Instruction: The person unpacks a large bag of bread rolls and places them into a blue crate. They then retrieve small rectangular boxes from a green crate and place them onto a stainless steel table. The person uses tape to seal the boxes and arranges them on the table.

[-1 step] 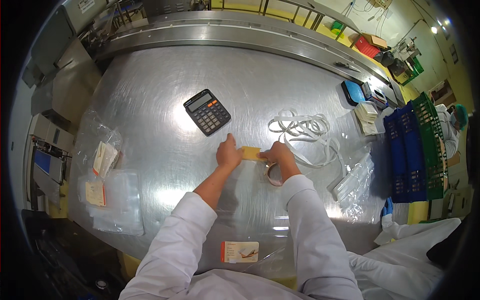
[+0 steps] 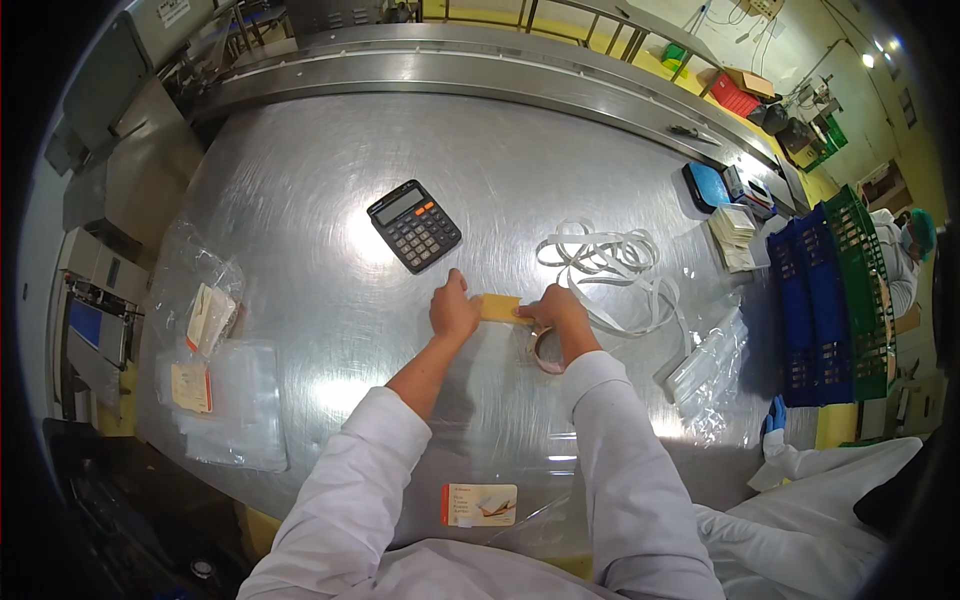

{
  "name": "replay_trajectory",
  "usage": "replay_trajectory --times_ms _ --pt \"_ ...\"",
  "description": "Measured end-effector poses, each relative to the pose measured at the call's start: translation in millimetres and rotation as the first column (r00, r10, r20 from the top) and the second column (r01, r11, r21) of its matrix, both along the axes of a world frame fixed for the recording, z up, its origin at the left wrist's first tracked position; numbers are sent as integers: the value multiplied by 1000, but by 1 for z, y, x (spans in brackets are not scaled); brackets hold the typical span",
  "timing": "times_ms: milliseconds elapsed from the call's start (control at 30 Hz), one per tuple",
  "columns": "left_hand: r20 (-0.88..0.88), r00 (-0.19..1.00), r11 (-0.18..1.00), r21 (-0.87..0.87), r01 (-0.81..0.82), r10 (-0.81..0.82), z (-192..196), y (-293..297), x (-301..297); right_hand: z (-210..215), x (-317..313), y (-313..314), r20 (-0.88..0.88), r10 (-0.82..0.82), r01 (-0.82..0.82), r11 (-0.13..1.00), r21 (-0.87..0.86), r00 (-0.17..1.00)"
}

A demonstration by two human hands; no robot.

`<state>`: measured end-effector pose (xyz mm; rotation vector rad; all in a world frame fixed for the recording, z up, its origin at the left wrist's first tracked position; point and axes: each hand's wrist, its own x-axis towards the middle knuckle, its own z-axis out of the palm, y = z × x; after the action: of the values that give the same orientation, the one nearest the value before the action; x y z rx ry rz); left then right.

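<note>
In front of me a small flat yellow piece (image 2: 498,307) spans the gap between my hands; whether it is card or tape I cannot tell. My left hand (image 2: 455,308) is closed at its left end, thumb pointing away from me. My right hand (image 2: 560,308) pinches its right end. Beneath the right hand a roll of tape (image 2: 541,352) stands partly hidden, close to the piece. A printed card (image 2: 480,505) with a red left edge lies close to my body. Beyond my left hand rests a black calculator (image 2: 414,226) with orange keys.
A tangled white strap (image 2: 610,250) and clear plastic bags (image 2: 710,360) lie to the right. Left are more bags (image 2: 240,420) with cards. Blue and green crates (image 2: 815,300) stand at the right edge, where co-workers in white (image 2: 830,500) are near. Steel table (image 2: 300,160).
My left hand has shifted very slightly left, showing a little more of the yellow piece. The right hand stays in place.
</note>
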<state>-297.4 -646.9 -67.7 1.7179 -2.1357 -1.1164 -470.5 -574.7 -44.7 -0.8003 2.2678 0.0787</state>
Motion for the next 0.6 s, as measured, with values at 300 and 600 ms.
replay_trajectory --times_ms 300,600 --pt "402 626 466 -430 773 -668 -32 30 36 -10 -3 0 -37 7 -8 999 -47 999" --pt "404 667 483 -470 739 -626 -38 45 21 -31 -28 12 -29 124 -127 969 -211 992"
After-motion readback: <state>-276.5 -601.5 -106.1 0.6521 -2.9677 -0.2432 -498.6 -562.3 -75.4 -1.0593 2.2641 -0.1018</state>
